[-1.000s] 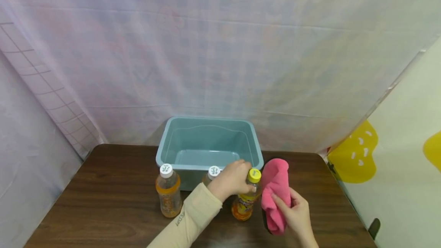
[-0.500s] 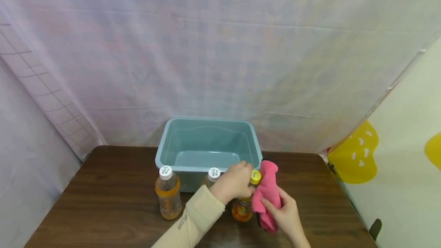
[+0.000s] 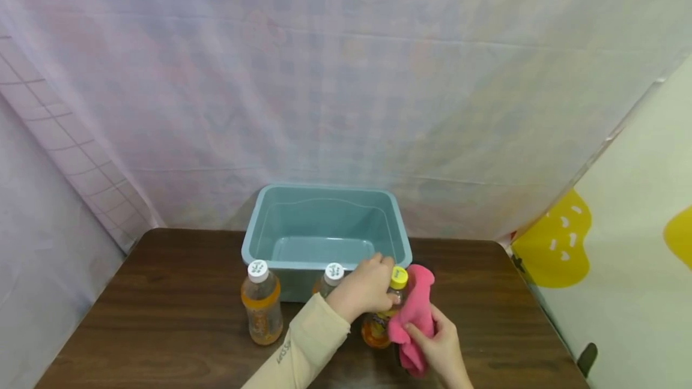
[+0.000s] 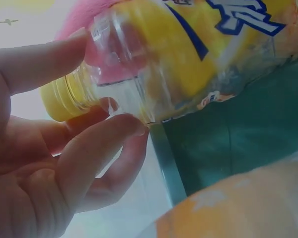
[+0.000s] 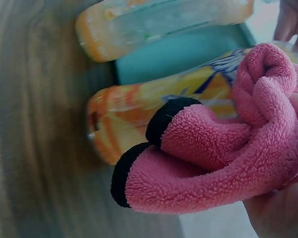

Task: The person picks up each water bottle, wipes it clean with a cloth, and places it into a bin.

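Note:
My left hand (image 3: 363, 288) holds a yellow-capped plastic bottle (image 3: 374, 330) by its neck, upright on the table. The left wrist view shows the thumb and fingers curled round the clear shoulder of this bottle (image 4: 179, 54), just below its cap (image 4: 62, 99). A pink fleecy cloth (image 3: 416, 311) with dark edging is pinched in my right hand (image 3: 443, 344). That cloth (image 5: 213, 168) lies bunched against the right side of the bottle, covering part of its yellow and orange label (image 5: 134, 114) in the right wrist view.
Behind the bottles stands a blue-green plastic tub (image 3: 324, 266) on the dark wood table (image 3: 162, 311). One white-capped bottle (image 3: 262, 311) is at the left; another (image 3: 333, 275) is partly hidden by the left forearm. A curtain (image 3: 324, 107) hangs behind the table.
My right hand has brought the pink cloth leftward to the yellow-capped bottle, then slightly down along its side. The left hand has stayed at the bottle's neck.

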The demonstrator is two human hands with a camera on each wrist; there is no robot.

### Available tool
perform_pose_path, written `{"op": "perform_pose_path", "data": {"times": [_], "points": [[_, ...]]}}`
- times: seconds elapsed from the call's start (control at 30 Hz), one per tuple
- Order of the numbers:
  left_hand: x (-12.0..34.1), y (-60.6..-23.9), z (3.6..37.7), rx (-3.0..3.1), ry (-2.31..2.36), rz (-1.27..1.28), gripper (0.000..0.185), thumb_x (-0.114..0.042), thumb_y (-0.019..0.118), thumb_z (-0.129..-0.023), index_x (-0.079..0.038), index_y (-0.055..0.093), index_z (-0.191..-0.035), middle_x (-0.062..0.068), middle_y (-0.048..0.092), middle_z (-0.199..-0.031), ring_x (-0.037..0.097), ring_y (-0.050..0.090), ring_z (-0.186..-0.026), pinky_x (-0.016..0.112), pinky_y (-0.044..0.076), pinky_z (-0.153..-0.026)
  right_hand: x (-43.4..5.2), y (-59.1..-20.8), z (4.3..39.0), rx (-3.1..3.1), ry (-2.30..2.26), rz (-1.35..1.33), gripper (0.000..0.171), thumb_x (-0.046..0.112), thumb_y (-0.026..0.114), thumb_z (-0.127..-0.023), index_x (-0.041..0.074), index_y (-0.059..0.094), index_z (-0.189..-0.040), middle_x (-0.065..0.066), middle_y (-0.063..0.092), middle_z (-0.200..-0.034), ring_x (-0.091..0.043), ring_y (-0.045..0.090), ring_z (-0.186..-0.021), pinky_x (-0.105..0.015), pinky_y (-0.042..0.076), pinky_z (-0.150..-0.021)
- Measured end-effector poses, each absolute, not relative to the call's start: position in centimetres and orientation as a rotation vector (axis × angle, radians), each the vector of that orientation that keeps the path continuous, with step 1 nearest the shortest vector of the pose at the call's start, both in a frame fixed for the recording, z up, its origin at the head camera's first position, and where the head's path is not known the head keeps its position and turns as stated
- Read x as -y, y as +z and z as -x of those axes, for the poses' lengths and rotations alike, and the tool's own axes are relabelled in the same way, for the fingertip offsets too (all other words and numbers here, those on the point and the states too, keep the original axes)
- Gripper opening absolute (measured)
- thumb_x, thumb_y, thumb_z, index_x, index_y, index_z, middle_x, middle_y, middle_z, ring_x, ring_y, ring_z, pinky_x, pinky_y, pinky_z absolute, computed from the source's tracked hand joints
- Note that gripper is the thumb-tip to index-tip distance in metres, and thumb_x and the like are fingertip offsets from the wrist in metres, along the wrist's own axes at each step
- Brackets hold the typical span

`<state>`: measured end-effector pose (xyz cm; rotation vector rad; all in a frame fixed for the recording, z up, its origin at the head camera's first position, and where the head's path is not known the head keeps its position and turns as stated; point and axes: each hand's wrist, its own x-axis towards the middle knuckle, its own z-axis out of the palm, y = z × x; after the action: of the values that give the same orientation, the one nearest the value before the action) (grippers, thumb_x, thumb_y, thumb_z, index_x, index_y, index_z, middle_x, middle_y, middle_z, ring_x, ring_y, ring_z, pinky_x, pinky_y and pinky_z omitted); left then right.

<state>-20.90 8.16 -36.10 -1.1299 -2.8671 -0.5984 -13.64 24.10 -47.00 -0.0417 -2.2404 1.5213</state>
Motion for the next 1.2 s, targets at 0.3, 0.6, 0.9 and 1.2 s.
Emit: {"op": "perform_pose_path", "data": {"times": [0.3, 0.6, 0.9, 1.2], "points": [[-8.1, -36.2, 20.9, 2.889, -0.683, 1.092, 0.043, -0.029, 0.075, -0.073, -0.003, 0.057, -0.103, 0.005, 0.056, -0.087, 0.017, 0.054, -0.079, 0.026, 0.047, -0.070, -24.9, -51.1, 14.3, 2.442, 1.633, 0.202, 0.031, 0.002, 0.073, -0.072, -0.005, 0.062, -0.101, -0.010, 0.066, -0.082, -0.002, 0.055, -0.063, -0.023, 0.048, -0.059], [-8.1, -36.2, 21.0, 2.899, -0.721, 1.054, 0.043, -0.030, 0.077, -0.072, -0.004, 0.059, -0.102, 0.004, 0.058, -0.087, 0.015, 0.055, -0.079, 0.025, 0.047, -0.069, -25.0, -52.2, 14.6, 2.448, 1.641, 0.221, 0.032, 0.001, 0.074, -0.071, -0.003, 0.063, -0.101, -0.009, 0.065, -0.082, -0.002, 0.054, -0.063, -0.022, 0.046, -0.060], [-8.0, -36.2, 21.0, 2.888, -0.746, 1.054, 0.043, -0.027, 0.077, -0.071, -0.003, 0.059, -0.101, 0.005, 0.058, -0.085, 0.016, 0.055, -0.078, 0.025, 0.047, -0.068, -24.4, -49.7, 14.0, 2.310, 1.524, 0.088, 0.028, -0.001, 0.074, -0.069, -0.002, 0.064, -0.095, -0.004, 0.066, -0.075, -0.002, 0.056, -0.063, -0.023, 0.048, -0.056], [-8.1, -36.1, 20.8, 2.877, -0.712, 1.061, 0.043, -0.028, 0.077, -0.071, -0.003, 0.058, -0.101, 0.006, 0.059, -0.086, 0.018, 0.056, -0.079, 0.026, 0.047, -0.069, -24.1, -45.7, 13.4, 2.251, 1.487, 0.071, 0.036, -0.003, 0.074, -0.069, -0.004, 0.063, -0.104, 0.014, 0.063, -0.081, -0.002, 0.056, -0.069, -0.022, 0.048, -0.059]]}}
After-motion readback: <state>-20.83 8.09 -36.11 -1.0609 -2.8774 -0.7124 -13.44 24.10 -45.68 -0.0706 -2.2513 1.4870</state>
